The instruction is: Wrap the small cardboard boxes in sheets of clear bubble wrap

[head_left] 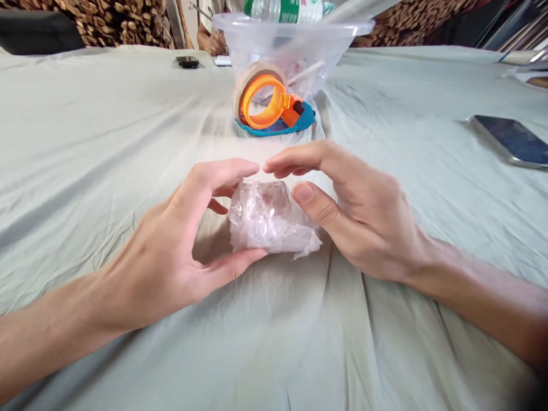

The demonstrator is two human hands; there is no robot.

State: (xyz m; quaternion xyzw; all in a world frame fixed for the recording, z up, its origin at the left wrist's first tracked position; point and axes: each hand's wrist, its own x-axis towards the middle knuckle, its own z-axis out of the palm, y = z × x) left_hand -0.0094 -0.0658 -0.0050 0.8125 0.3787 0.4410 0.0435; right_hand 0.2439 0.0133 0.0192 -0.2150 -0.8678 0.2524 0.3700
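Note:
A small bundle in clear bubble wrap (274, 220) lies on the cloth in front of me, with a loose flap at its lower right. What is inside cannot be made out. My left hand (180, 234) curves around its left side, open, with the thumb along the near lower edge and the forefinger raised above the far side. My right hand (363, 211) arches over the right side, fingers stretched and apart from the thumb. The right thumb tip is at the bundle's upper right; whether it touches cannot be told.
A tape dispenser (265, 103) with an orange hub and blue base stands beyond the bundle. Behind it is a clear plastic tub (295, 28) holding a bottle (286, 10). A phone (511, 140) lies at right, another dark device (187, 61) farther back. A person's hand (213, 43) shows at the far edge.

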